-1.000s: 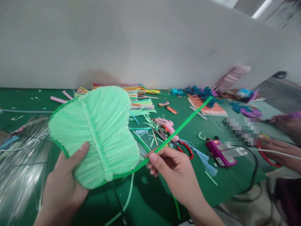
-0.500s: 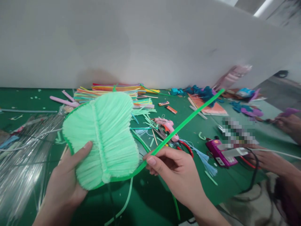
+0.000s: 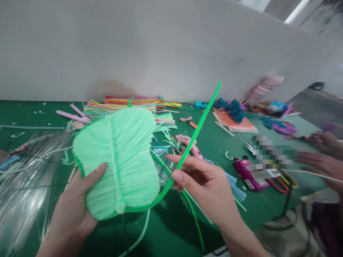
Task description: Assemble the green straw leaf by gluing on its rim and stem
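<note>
My left hand grips a fluffy light-green leaf shape from below, thumb pressed on its front face. A dark green pipe cleaner runs along the leaf's lower edge and rises steeply up to the right. My right hand pinches this pipe cleaner just right of the leaf. A pale green stem hangs below the leaf.
The green table holds a stack of coloured pipe cleaners, a pink glue gun, a purple glue gun, scissors with red handles and clear wrappers at left. Another person's hands work at right. A white wall stands behind.
My right hand has swung the free end of the dark green pipe cleaner upward, from a shallow slant to a steep one. The leaf shifted slightly right.
</note>
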`<state>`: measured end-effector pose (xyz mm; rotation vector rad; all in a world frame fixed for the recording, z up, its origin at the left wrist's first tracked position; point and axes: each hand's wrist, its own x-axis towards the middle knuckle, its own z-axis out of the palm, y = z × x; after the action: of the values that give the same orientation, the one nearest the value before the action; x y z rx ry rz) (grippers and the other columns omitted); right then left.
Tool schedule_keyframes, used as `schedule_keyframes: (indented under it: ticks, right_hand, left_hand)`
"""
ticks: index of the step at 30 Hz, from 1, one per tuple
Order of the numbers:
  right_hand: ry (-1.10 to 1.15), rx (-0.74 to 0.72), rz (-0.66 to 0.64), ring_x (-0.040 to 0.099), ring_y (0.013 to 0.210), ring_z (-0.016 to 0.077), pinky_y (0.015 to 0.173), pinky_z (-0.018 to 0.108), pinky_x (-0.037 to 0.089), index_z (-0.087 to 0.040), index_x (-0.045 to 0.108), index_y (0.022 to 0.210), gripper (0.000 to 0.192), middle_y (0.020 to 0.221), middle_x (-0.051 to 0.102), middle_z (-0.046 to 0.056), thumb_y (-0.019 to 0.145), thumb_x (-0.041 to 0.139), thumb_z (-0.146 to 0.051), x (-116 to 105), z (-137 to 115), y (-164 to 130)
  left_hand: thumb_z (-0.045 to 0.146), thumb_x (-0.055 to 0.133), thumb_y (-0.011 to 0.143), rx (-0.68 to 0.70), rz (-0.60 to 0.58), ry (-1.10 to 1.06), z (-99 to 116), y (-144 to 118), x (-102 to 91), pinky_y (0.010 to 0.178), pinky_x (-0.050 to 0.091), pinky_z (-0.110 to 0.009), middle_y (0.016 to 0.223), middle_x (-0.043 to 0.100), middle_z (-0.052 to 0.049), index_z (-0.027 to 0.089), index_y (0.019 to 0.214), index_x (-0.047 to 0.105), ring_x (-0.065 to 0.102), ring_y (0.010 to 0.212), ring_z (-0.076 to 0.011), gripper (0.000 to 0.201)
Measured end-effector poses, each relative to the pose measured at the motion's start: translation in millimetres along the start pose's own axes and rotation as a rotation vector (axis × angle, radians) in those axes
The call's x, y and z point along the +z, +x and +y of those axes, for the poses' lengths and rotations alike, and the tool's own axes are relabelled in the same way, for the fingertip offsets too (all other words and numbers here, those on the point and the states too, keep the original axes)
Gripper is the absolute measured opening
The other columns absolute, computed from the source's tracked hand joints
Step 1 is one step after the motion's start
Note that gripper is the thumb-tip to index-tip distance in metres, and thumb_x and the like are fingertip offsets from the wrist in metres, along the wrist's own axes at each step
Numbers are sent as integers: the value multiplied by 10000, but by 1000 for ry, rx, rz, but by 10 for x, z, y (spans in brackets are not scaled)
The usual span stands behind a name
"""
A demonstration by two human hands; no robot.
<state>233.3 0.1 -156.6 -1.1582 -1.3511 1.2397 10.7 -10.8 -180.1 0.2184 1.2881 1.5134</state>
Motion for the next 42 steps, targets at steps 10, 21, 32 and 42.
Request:
schedule_keyframes:
  ticks: [10, 21, 32, 42]
  right_hand:
    - [19, -8, -23, 640, 538, 94, 552, 206, 591, -269, 800, 1005, 213, 641, 661, -40, 792, 799, -279, 7, -32, 36]
    - [9, -56, -32, 632, 546, 80, 540, 196, 554, -271, 782, 1056, 286, 674, 673, -54, 774, 812, -232, 41, -33, 70]
    - [60, -91, 79, 691, 600, 76, 561, 143, 542, -252, 645, 962, 311, 668, 735, -70, 735, 854, -210, 101, 9, 57]
    - [-17, -176, 66, 717, 663, 86, 590, 140, 570, -249, 735, 893, 191, 724, 748, -43, 745, 840, -192, 124, 38, 64]
  left_hand:
    - [69, 742, 715, -14, -38, -2, 24, -51, 86, 929, 579, -437, 1053, 798, -88, 197, 1233, 672, 752, 983, -315, 539]
    - [166, 865, 596, -4, -40, -26, -42, 42, -6, 869, 600, -426, 1047, 802, -72, 235, 1155, 728, 773, 881, -309, 579]
    - [189, 932, 491, -2, -29, -13, -44, 42, -28, 845, 612, -419, 1040, 804, -50, 246, 1109, 740, 777, 848, -299, 650]
    - [221, 960, 444, -2, -27, -12, -57, 46, -9, 842, 616, -412, 1009, 810, -29, 266, 1084, 739, 770, 900, -313, 678]
